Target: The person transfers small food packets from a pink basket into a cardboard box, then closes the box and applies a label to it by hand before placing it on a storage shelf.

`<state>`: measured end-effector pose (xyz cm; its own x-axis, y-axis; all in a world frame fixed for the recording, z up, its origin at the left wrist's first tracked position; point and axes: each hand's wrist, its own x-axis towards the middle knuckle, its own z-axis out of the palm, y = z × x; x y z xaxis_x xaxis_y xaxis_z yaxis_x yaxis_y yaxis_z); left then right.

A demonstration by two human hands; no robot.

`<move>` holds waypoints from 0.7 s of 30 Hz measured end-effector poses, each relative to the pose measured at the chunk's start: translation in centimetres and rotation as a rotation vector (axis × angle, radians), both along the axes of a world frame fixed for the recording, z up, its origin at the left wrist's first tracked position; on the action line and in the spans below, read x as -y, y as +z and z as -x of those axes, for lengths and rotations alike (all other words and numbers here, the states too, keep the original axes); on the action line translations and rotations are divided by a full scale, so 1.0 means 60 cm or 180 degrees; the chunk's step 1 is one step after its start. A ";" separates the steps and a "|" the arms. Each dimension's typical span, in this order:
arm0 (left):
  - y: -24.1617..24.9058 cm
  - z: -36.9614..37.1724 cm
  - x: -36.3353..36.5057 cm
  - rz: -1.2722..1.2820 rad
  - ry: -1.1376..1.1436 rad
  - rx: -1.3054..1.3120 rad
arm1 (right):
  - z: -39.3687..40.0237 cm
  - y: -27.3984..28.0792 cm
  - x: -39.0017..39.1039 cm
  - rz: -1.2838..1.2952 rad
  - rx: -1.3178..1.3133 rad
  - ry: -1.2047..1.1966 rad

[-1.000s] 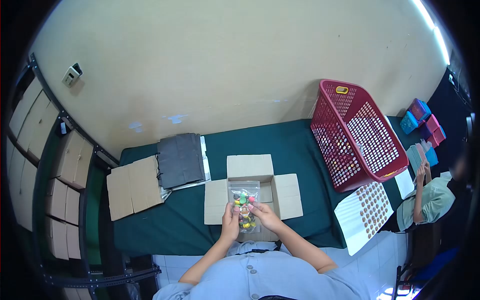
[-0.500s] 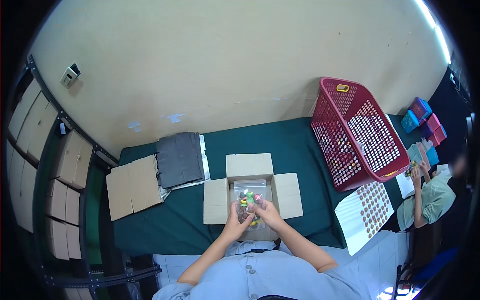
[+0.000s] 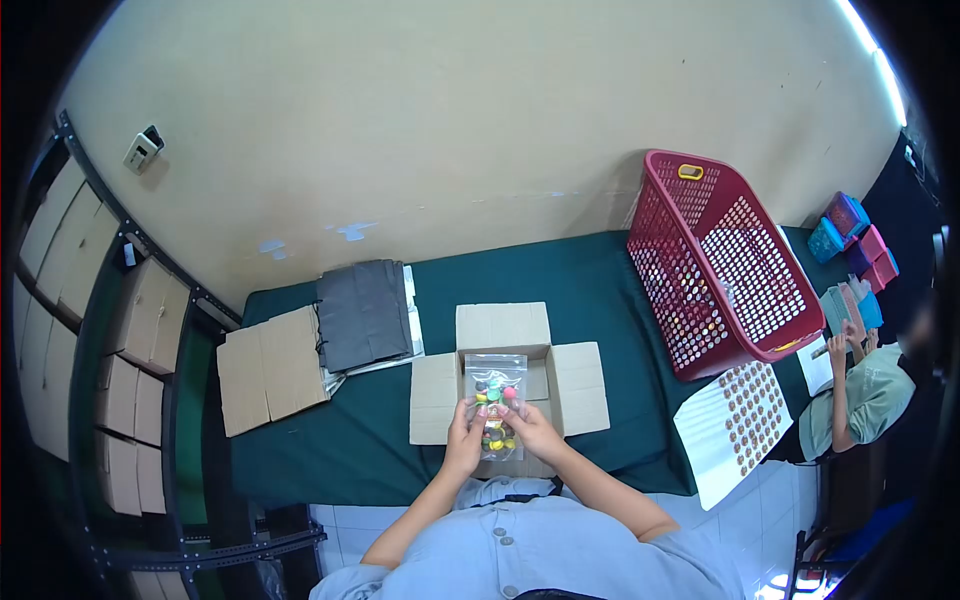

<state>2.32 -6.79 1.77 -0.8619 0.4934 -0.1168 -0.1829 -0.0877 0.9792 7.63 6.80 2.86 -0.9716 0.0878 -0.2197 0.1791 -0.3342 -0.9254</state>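
A clear zip bag [image 3: 495,372] with several colourful round pieces inside hangs above an open cardboard box [image 3: 580,388]. My left hand [image 3: 463,440] grips the bag's left side, thumb on its front. On the right side of the bag my right hand [image 3: 535,432] holds it in the same way. Both hands are closed on the plastic, near the box's front edge. The box's flaps are folded outward, and the bag hides part of its inside.
Left of the box lie dark paper bags [image 3: 365,315] and flat cardboard [image 3: 270,370]. A tall red basket [image 3: 700,260] stands right, beside a white sheet [image 3: 712,455] with rows of round brown pieces. Another person's hands [image 3: 848,340] are at far right. Shelves [image 3: 150,400] hold boxes at left.
My hands have shifted slightly, and the bag now hangs flatter with its pieces more spread out. The other person's hands have moved closer together.
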 end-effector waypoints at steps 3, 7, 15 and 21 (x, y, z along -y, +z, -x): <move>-0.002 -0.003 0.005 0.0070 0.0127 0.0133 | 0.006 -0.020 -0.009 0.0365 0.0084 0.0065; -0.004 0.003 0.010 -0.0123 -0.0170 0.0280 | 0.007 -0.001 -0.016 0.0681 0.0195 0.0015; 0.010 -0.024 -0.003 0.0369 -0.1055 -0.0187 | 0.015 -0.013 -0.040 0.0093 0.0148 -0.0973; 0.012 -0.001 -0.006 0.0326 -0.0704 -0.0411 | 0.004 -0.007 -0.042 -0.0192 0.0157 -0.0902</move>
<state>2.38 -6.42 2.50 -0.7455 0.6627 -0.0719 -0.0597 0.0411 0.9974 7.38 9.34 2.45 -0.8948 0.3684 -0.2521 0.1316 -0.3220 -0.9376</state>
